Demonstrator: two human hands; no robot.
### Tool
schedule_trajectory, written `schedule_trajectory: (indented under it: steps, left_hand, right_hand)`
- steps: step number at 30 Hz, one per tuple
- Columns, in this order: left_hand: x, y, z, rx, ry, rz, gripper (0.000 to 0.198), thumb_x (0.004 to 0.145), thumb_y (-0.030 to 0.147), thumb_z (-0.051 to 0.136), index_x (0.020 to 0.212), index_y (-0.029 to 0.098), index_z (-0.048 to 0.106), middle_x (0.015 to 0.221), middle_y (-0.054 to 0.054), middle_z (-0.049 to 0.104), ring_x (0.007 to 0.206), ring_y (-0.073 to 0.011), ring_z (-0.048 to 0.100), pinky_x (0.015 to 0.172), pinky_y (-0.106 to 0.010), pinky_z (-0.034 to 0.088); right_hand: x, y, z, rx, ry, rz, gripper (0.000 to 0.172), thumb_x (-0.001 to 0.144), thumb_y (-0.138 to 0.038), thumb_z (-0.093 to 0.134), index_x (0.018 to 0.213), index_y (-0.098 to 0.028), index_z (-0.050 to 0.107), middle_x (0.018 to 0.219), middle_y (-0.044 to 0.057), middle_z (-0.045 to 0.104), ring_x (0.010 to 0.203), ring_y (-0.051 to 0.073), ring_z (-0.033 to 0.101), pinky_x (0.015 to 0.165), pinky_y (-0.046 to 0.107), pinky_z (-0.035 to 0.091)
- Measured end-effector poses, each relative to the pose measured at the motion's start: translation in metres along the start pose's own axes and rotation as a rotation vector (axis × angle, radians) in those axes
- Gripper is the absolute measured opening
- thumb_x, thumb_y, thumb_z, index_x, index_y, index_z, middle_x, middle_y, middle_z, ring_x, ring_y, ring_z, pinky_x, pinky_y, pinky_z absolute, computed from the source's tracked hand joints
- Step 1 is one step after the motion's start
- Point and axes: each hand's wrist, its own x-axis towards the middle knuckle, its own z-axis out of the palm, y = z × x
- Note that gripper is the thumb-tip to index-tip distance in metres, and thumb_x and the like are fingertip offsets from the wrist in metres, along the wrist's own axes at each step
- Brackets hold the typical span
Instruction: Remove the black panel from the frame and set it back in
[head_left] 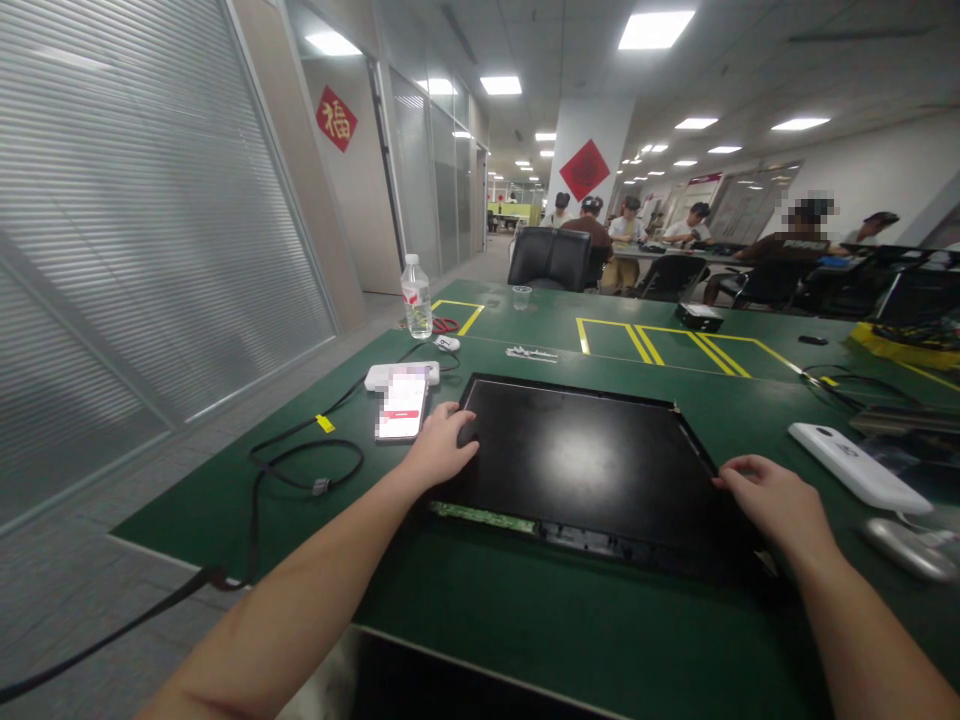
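Observation:
A flat black display panel (585, 460) lies on the green table in front of me, with a strip of green circuit board (484, 517) showing along its near edge. My left hand (444, 447) is at the panel's left side, its fingers bent over the edge and the thumb on the surface. On the right, my right hand (776, 500) closes thumb and forefinger at the panel's right edge; the other fingers are curled and partly hidden. A lit phone (403, 405) leans on a white device (381, 376) just beyond my left hand.
A water bottle (417, 300), a plastic cup (521, 297) and small white pieces (531, 354) stand or lie behind the panel. Black cable (352, 445) loops at left. A white power bank (855, 468) and a grey mouse-like object (909, 548) lie at right. Several people sit farther back.

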Motion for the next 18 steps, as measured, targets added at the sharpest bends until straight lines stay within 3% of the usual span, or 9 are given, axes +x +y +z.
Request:
schedule_trajectory:
  steps: [4,8,15,18]
  left_hand:
    - [0.002,-0.001,-0.010,0.032,0.017,-0.081,0.043,0.081,0.024,0.069,0.123,0.015,0.068,0.126,-0.020,0.065,0.119,-0.0384,0.062,0.101,-0.045,0.048]
    - [0.002,0.002,-0.021,0.228,-0.087,-0.200,0.040,0.089,0.026,0.061,0.127,0.013,0.065,0.113,-0.018,0.072,0.105,-0.0360,0.068,0.089,-0.042,0.051]
    - [-0.001,0.007,-0.028,0.387,-0.200,-0.265,0.030,0.094,0.033,0.053,0.112,0.014,0.068,0.111,-0.019,0.074,0.105,-0.0353,0.070,0.082,-0.039,0.052]
    - [0.000,0.007,-0.028,0.419,-0.240,-0.267,0.030,0.096,0.032,0.048,0.106,0.013,0.070,0.109,-0.021,0.074,0.105,-0.0364,0.070,0.080,-0.039,0.052]
  right_hand:
    - [0.003,0.005,0.002,0.025,0.006,-0.012,0.024,0.076,-0.043,0.053,0.082,-0.027,0.070,0.084,0.006,0.075,0.079,0.028,0.064,0.066,0.037,0.044]
    - [0.005,0.007,0.003,0.039,0.021,-0.013,0.025,0.076,-0.043,0.054,0.083,-0.026,0.071,0.084,0.005,0.075,0.080,0.028,0.065,0.066,0.036,0.043]
    - [0.007,0.010,0.001,0.026,0.091,-0.002,0.028,0.078,-0.044,0.054,0.085,-0.026,0.074,0.088,0.008,0.074,0.080,0.028,0.065,0.065,0.036,0.044]
    - [0.011,0.014,0.004,-0.001,0.064,0.020,0.029,0.077,-0.043,0.056,0.089,-0.025,0.075,0.093,0.008,0.074,0.078,0.027,0.065,0.064,0.037,0.045]
